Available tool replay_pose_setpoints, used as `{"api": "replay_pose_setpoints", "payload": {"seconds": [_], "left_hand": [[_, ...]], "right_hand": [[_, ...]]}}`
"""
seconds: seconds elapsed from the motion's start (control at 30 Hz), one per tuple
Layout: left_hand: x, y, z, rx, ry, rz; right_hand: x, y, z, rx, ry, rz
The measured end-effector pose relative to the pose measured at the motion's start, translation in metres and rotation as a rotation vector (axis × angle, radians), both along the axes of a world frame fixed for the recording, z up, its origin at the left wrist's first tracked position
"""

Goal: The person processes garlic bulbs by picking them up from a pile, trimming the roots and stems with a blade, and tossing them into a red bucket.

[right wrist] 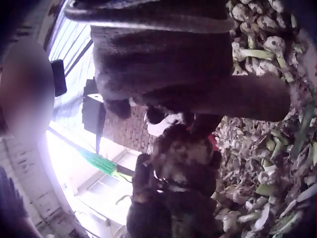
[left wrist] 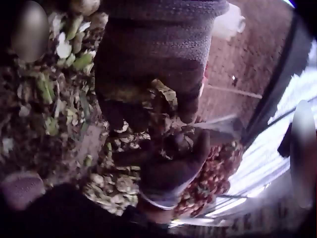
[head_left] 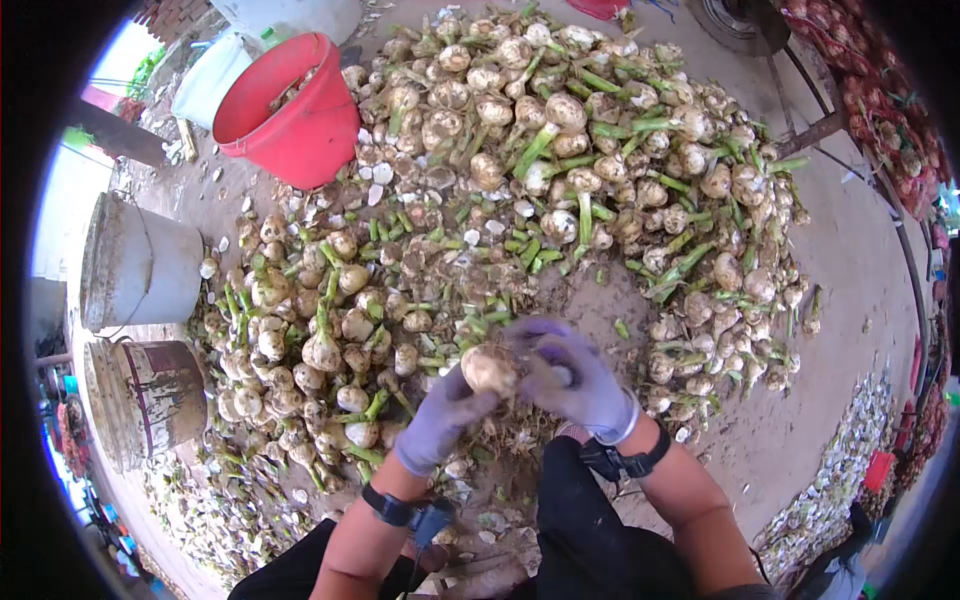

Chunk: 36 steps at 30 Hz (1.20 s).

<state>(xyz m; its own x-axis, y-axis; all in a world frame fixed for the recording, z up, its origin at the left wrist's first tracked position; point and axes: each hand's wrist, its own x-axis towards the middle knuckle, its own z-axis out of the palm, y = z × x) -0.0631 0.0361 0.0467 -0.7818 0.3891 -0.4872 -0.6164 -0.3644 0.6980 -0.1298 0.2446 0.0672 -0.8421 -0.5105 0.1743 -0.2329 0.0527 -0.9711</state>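
Both hands wear pale purple gloves and meet at a soil-stained garlic bulb [head_left: 490, 370] over the littered ground. My left hand [head_left: 452, 418] grips the bulb from below and the left. Against its right side, my right hand [head_left: 582, 382] has its fingers curled, slightly blurred. In the left wrist view a pale, flat blade-like tool [left wrist: 218, 125] juts out by the right hand [left wrist: 168, 176]; its grip is hidden. The bulb [right wrist: 184, 148] appears dark in the right wrist view, between the fingers of both hands.
A large heap of garlic with green stems [head_left: 560, 115] lies ahead; a smaller bulb pile [head_left: 300, 350] is left. A red bucket [head_left: 290, 125] and white buckets [head_left: 150, 265] stand at the left. Peelings cover the ground. Red net bags [head_left: 890, 110] line the right.
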Motion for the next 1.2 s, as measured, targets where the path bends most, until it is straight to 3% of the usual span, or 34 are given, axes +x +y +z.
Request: {"api": "replay_pose_setpoints", "payload": {"seconds": [0.03,0.1,0.13,0.17,0.2,0.3,0.33,0.47,0.53,0.63,0.67,0.7,0.73,0.8,0.87,0.9,0.93,1.0,1.03,1.1,1.13,1.17,1.2], "left_hand": [[0.006,0.01,0.008,-0.031,0.138,0.048],[0.014,0.019,0.018,-0.088,0.166,0.108],[0.017,0.021,0.024,0.038,0.161,0.103],[0.021,0.021,0.027,0.164,0.154,0.1],[0.023,0.02,0.021,0.164,0.155,0.104],[0.026,0.013,-0.008,0.964,-0.551,0.336],[0.025,0.012,-0.002,1.058,-0.595,0.32],[0.035,0.009,-0.006,0.845,-0.527,0.292],[0.047,0.018,0.008,-0.035,-0.06,0.278],[0.037,0.013,0.021,-0.01,0.012,0.161],[0.048,0.002,0.03,0.036,0.125,-0.061],[0.06,0.009,0.037,0.121,0.172,-0.12],[0.062,0.015,0.045,0.142,0.147,-0.09],[0.052,0.008,0.036,0.06,0.131,0.0],[0.037,-0.002,0.008,-0.026,0.24,0.1],[0.024,0.006,0.011,0.312,-0.017,0.3],[0.021,0.009,0.011,0.105,0.034,0.325],[0.019,0.014,0.003,-0.217,0.017,0.327],[0.018,0.019,-0.001,-0.215,0.021,0.321],[0.012,0.034,-0.006,-0.215,0.053,0.629],[0.009,0.041,0.003,-0.068,0.02,0.703],[0.008,0.042,0.008,-0.063,0.023,0.704],[0.009,0.043,0.012,0.095,0.034,0.796]], "right_hand": [[0.01,0.006,0.004,0.005,-0.009,-0.009],[0.023,0.015,0.013,0.432,-0.037,-0.07],[0.033,0.016,0.02,0.597,0.03,-0.015],[0.037,0.016,0.027,0.6,0.024,-0.014],[0.038,0.016,0.034,0.695,0.108,0.039],[0.042,0.012,0.042,0.825,0.248,0.106],[0.044,0.009,0.044,0.816,0.199,0.133],[0.052,0.005,0.03,0.697,0.243,0.094],[0.056,0.008,-0.001,0.674,0.237,0.07],[0.048,0.016,-0.049,0.608,0.287,-0.041],[0.035,0.03,-0.074,0.967,0.15,-0.056],[0.038,0.042,-0.087,1.318,-0.019,-0.07],[0.047,0.056,-0.085,1.319,-0.039,-0.062],[0.037,0.07,-0.08,0.913,-0.333,-0.352],[0.047,0.049,-0.062,0.852,-0.271,-0.387],[0.053,0.036,-0.051,0.81,-0.235,-0.394],[0.056,0.027,-0.039,0.821,-0.241,-0.392],[0.065,0.008,-0.011,0.406,-0.719,-0.233],[0.066,0.001,-0.001,0.404,-0.717,-0.241],[0.069,-0.01,0.012,0.253,-0.817,-0.248],[0.072,-0.013,-0.001,0.175,-0.772,-0.241],[0.068,-0.014,-0.024,0.178,-0.767,-0.242],[0.064,-0.015,-0.054,0.396,-0.64,-0.165]]}}
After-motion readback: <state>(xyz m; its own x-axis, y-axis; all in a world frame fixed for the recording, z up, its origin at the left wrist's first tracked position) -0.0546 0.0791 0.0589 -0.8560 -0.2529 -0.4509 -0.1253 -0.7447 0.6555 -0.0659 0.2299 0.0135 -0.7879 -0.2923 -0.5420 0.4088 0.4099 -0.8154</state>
